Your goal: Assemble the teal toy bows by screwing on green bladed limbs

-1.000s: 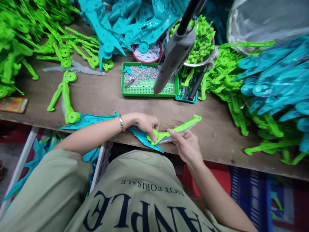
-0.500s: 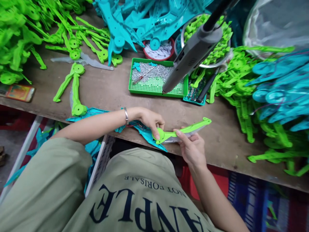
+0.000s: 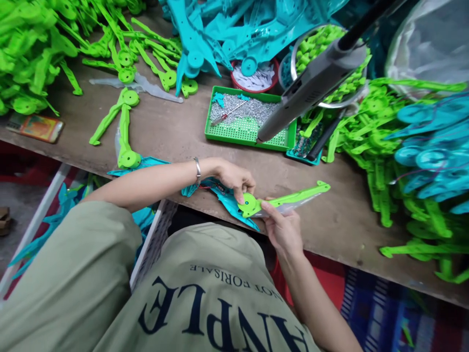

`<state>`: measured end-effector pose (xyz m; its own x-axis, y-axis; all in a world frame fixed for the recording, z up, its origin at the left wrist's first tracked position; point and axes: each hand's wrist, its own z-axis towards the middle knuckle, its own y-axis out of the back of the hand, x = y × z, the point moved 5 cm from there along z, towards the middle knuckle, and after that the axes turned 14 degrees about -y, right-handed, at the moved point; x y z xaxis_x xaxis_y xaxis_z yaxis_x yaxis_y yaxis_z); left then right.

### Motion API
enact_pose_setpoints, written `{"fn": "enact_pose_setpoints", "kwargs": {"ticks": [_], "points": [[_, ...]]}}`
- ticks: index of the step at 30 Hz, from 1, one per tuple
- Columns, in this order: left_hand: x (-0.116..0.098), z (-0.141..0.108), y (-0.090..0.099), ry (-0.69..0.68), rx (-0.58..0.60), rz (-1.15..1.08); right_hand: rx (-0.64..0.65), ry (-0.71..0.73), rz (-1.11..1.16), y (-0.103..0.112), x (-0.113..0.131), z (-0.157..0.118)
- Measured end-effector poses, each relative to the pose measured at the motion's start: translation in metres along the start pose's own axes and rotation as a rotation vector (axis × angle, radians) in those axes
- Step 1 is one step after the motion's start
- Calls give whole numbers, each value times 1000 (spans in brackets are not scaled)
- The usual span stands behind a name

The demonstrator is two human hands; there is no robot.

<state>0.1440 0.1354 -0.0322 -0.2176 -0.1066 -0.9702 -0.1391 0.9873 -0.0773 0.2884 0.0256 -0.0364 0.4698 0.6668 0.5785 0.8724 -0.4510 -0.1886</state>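
A long lime-green plastic arm (image 3: 289, 199) with a round hub lies over a clear grey plastic blade (image 3: 307, 199) near the table's front edge. My right hand (image 3: 284, 227) grips both close to the hub, thumb on top. At the hub's left side, the bent fingers of my left hand (image 3: 236, 177) pinch the rim; their undersides are hidden. A small dark hole shows in the hub's centre. Under the hub and my left wrist lies a blue plastic shell (image 3: 230, 204) with small parts and wires inside, partly covered by my forearm.
A grey electric screwdriver (image 3: 311, 90) hangs over a green tray (image 3: 252, 139) of screws holding a small red-handled screwdriver (image 3: 220, 119). Green parts (image 3: 32, 63) pile up at left; blue shells (image 3: 432, 132) lie at right. A joined green pair (image 3: 124, 129) rests left of centre.
The view has shifted, so the table things sit further right. My left fingers have drawn back to the hub's edge, baring its centre. My right hand has slid closer to the hub.
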Motion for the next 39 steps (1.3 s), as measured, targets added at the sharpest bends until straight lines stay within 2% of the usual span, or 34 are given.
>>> {"fn": "enact_pose_setpoints", "kwargs": {"ticks": [5,8,12,20,23,27,32,39], "points": [[1,5,-2,12,28,-110,5,5,-20,2,2,2],[2,7,0,6,-2,-68,20,-29,-42,0,0,-1],[1,6,3,-23,-33,16,115,-95,-184,-13,-9,-10],[-8,-3,4,-50,0,77,120,-47,-203,-23,-18,-13],[-11,-9,6,-66,52,10,145,-37,-211,-23,-17,-17],[-17,-18,12,-43,104,-112,268,-43,-235,-26,-11,-26],[-16,-23,16,5,143,-238,360,-75,-215,-27,-7,-34],[-12,-33,21,98,108,-406,478,-131,-116,-37,-4,-46]]}}
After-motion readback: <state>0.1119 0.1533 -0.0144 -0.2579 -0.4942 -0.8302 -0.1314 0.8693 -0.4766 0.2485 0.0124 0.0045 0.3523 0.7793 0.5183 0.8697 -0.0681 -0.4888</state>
